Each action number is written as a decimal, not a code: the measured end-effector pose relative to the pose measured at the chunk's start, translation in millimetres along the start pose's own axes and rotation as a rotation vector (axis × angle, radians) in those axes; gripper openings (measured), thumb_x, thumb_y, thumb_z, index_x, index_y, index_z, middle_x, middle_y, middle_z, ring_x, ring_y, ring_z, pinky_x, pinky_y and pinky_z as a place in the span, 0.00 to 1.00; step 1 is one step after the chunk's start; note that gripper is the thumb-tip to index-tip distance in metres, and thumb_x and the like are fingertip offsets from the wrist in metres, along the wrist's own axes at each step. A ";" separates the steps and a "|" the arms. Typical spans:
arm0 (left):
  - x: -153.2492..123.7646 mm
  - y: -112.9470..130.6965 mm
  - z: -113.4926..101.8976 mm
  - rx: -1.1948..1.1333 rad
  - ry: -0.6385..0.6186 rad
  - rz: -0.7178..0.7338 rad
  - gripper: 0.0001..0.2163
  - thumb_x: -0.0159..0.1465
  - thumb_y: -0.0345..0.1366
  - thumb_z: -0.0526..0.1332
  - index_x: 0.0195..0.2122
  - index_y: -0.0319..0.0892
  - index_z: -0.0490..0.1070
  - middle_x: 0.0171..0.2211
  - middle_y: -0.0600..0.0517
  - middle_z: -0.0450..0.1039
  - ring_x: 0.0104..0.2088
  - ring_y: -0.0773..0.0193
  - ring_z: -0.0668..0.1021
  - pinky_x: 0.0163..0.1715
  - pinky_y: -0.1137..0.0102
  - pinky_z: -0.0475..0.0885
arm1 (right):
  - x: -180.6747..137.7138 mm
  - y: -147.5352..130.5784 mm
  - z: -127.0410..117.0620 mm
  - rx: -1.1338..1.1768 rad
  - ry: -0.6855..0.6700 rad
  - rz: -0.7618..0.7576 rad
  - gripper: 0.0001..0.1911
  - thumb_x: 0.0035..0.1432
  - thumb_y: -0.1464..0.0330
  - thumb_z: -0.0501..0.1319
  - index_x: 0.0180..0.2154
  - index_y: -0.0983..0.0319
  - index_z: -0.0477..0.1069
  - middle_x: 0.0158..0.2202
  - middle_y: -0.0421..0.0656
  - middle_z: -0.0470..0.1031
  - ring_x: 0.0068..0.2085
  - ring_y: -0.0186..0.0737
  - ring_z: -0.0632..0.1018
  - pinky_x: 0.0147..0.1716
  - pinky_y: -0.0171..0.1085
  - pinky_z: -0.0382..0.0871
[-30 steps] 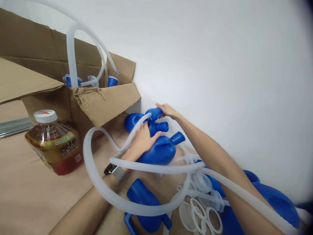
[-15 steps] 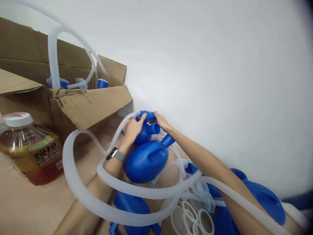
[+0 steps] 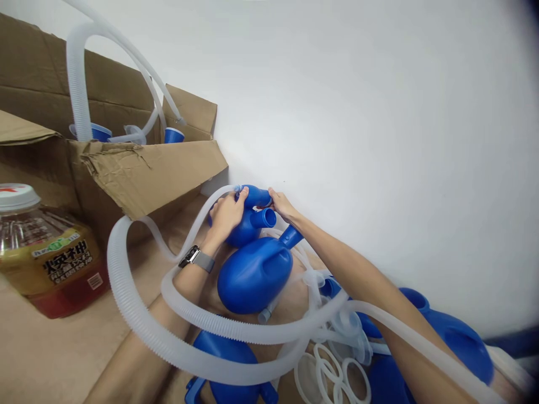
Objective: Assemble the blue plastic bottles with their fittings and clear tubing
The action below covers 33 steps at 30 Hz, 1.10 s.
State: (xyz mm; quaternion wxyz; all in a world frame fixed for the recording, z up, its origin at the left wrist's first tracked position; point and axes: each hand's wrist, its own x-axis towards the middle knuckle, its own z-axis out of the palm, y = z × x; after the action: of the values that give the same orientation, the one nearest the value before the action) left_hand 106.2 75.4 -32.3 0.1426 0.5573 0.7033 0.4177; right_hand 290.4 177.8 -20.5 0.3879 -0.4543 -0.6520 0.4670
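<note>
My left hand (image 3: 226,214), with a watch on the wrist, is closed round the far blue plastic bottle (image 3: 248,223) where a thin clear tube (image 3: 197,221) meets it. My right hand (image 3: 283,205) pinches the bottle's upper spout (image 3: 257,197) from the right. A larger blue bottle (image 3: 254,274) lies just in front of them, spout up. A thick white corrugated hose (image 3: 138,314) loops over my left forearm and across both arms.
An open cardboard box (image 3: 147,174) at left holds more hoses and blue cups. A bottle of amber drink (image 3: 48,255) lies at far left. More blue bottles (image 3: 455,342) and white plastic rings (image 3: 332,370) lie low right. A white wall is close behind.
My left hand moved from the larger bottle's body up to the far bottle beside the right hand. The view shifted right, so box and drink bottle slid left.
</note>
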 end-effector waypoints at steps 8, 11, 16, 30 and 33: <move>7.3 -10.7 -7.3 -0.071 -0.079 0.023 0.38 0.74 0.65 0.38 0.57 0.44 0.80 0.53 0.35 0.83 0.57 0.32 0.81 0.56 0.46 0.74 | -4.6 -1.6 -9.6 0.118 0.062 0.073 0.23 0.80 0.61 0.49 0.40 0.66 0.76 0.35 0.51 0.86 0.35 0.41 0.87 0.46 0.41 0.84; 5.3 -10.2 -7.0 -0.070 -0.070 0.013 0.37 0.74 0.64 0.38 0.59 0.46 0.78 0.54 0.37 0.82 0.58 0.33 0.80 0.57 0.46 0.74 | 0.0 -4.0 -20.8 0.112 0.153 0.109 0.18 0.79 0.65 0.51 0.40 0.65 0.74 0.33 0.49 0.84 0.35 0.39 0.86 0.44 0.41 0.85; 3.2 -11.0 -1.3 -0.061 -0.036 0.092 0.37 0.76 0.60 0.36 0.54 0.41 0.80 0.53 0.36 0.83 0.58 0.36 0.81 0.57 0.50 0.75 | 0.6 -12.9 -49.2 -0.007 0.301 0.127 0.12 0.77 0.71 0.55 0.40 0.65 0.73 0.32 0.45 0.82 0.29 0.33 0.81 0.34 0.33 0.83; 8.8 -13.3 1.5 -0.091 -0.041 0.043 0.36 0.76 0.57 0.36 0.50 0.41 0.80 0.52 0.35 0.83 0.58 0.35 0.81 0.61 0.47 0.73 | -30.0 -1.7 -65.4 -0.396 0.064 0.114 0.16 0.61 0.73 0.72 0.50 0.62 0.79 0.37 0.43 0.80 0.35 0.36 0.80 0.42 0.38 0.82; 7.8 -12.9 0.9 -0.106 -0.039 0.071 0.35 0.77 0.56 0.36 0.52 0.41 0.80 0.54 0.36 0.83 0.60 0.38 0.80 0.61 0.52 0.73 | -19.7 -5.7 -54.4 -0.392 0.018 0.030 0.17 0.62 0.71 0.72 0.53 0.60 0.79 0.51 0.48 0.82 0.49 0.42 0.81 0.57 0.43 0.77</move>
State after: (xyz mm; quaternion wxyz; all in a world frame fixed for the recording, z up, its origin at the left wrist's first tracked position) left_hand 95.6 82.5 -40.5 0.1705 0.5815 0.6573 0.4481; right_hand 345.3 172.1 -2.3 0.2909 -0.5351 -0.7199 0.3329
